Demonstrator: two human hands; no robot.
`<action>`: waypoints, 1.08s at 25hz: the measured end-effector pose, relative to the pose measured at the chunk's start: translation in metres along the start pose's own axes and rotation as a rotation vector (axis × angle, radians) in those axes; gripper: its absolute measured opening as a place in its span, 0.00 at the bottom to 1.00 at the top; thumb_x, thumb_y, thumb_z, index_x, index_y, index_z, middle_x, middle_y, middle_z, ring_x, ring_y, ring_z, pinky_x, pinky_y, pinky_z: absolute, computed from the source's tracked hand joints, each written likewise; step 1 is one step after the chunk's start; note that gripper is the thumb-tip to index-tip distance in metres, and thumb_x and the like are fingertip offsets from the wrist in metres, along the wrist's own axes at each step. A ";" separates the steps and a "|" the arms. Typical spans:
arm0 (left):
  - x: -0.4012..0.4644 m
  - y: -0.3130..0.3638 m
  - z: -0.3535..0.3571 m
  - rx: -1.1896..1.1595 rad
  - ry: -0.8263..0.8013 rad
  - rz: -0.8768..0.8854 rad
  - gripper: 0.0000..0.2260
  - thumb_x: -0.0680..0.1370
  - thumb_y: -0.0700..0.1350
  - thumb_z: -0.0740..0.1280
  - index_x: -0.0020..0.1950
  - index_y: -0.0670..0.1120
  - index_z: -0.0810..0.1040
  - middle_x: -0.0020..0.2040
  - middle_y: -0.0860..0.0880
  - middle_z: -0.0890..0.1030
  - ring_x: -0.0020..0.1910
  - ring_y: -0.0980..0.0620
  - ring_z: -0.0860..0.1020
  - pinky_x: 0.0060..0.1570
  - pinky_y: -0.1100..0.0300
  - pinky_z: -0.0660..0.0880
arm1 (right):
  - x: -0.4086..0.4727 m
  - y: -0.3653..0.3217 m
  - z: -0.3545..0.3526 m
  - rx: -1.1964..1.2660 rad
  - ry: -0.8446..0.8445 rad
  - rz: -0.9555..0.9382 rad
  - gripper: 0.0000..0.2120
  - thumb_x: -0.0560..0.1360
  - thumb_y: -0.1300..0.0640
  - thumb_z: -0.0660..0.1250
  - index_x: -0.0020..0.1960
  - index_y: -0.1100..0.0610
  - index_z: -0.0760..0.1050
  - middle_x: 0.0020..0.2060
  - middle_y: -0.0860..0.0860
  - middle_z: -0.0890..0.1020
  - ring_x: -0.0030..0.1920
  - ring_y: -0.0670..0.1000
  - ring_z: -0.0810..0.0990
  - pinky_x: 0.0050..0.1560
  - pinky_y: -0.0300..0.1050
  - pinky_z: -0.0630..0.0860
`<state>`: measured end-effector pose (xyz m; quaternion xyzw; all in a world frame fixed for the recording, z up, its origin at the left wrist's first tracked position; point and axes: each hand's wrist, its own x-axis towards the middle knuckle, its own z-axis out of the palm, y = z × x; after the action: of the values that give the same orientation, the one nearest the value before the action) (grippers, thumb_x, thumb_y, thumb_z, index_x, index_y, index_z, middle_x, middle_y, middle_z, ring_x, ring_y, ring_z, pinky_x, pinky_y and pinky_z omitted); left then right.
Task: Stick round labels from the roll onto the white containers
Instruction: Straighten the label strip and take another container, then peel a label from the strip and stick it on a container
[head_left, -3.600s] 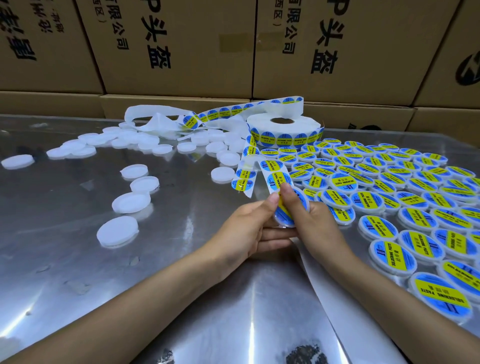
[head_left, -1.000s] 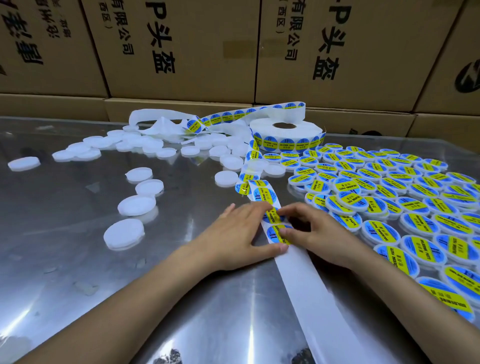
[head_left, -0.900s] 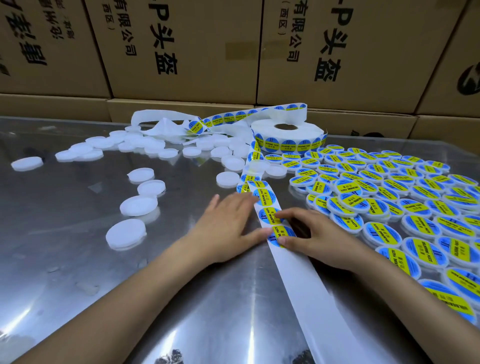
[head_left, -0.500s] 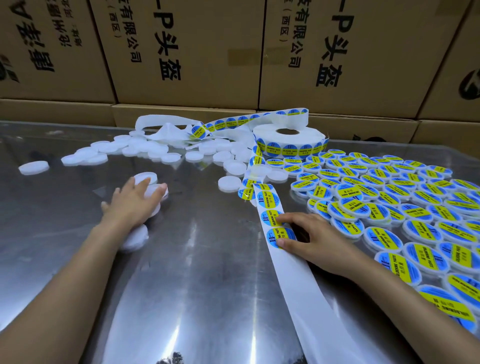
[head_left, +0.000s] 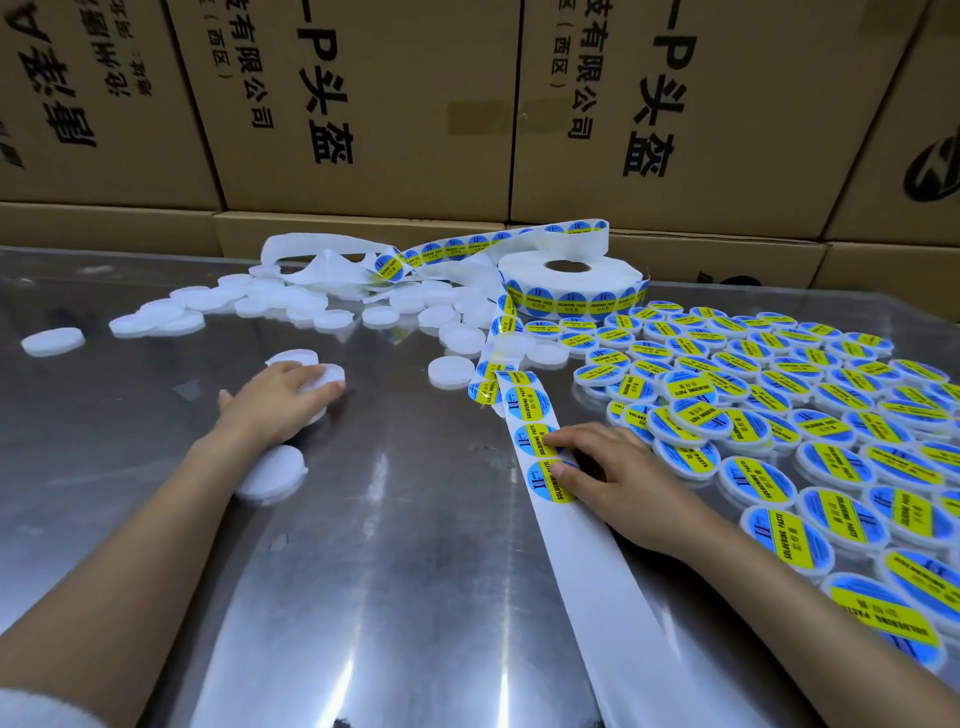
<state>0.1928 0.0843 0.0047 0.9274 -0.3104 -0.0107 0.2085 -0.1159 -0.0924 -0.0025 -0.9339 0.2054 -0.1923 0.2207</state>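
Left hand (head_left: 280, 402) lies palm-down over a plain white container (head_left: 327, 375) on the left of the metal table (head_left: 389, 597), fingers curved over its top; whether they grip it or merely rest on it cannot be told. A second plain container (head_left: 272, 474) sits just near of that wrist, a third (head_left: 293, 357) just beyond the fingers. Right hand (head_left: 613, 475) rests on the backing strip (head_left: 587, 561) at centre, fingers relaxed and spread, index fingertip and thumb touching the nearest labels (head_left: 545, 480). The strip runs from the near edge up to the label roll (head_left: 571, 286), which lies flat at the far centre. Loose unlabelled containers (head_left: 249, 304) are scattered far left of the roll. Labelled containers (head_left: 779, 405) crowd the right side. Cardboard boxes (head_left: 363, 104) stand behind the table.
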 end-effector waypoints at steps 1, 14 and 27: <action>-0.003 0.002 0.001 -0.002 0.007 0.008 0.26 0.75 0.67 0.56 0.69 0.57 0.70 0.74 0.55 0.63 0.74 0.48 0.59 0.69 0.33 0.49 | 0.000 0.000 0.000 -0.011 0.003 0.000 0.17 0.77 0.49 0.63 0.66 0.47 0.72 0.62 0.42 0.74 0.62 0.46 0.67 0.64 0.40 0.61; -0.093 0.118 0.051 0.043 0.049 0.313 0.23 0.76 0.64 0.56 0.66 0.54 0.72 0.67 0.53 0.70 0.70 0.50 0.63 0.69 0.46 0.58 | 0.004 0.007 0.000 0.022 0.002 0.046 0.19 0.74 0.51 0.68 0.65 0.48 0.73 0.58 0.44 0.75 0.63 0.49 0.68 0.63 0.39 0.62; -0.107 0.145 0.050 0.000 -0.037 0.680 0.21 0.75 0.64 0.60 0.62 0.55 0.74 0.56 0.57 0.76 0.59 0.56 0.72 0.63 0.50 0.65 | 0.004 0.003 0.001 0.093 0.106 0.112 0.14 0.72 0.54 0.71 0.58 0.50 0.77 0.52 0.47 0.80 0.56 0.51 0.74 0.59 0.47 0.70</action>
<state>0.0164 0.0230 0.0041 0.7705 -0.6056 0.0426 0.1943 -0.1131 -0.0960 -0.0033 -0.8983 0.2595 -0.2381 0.2629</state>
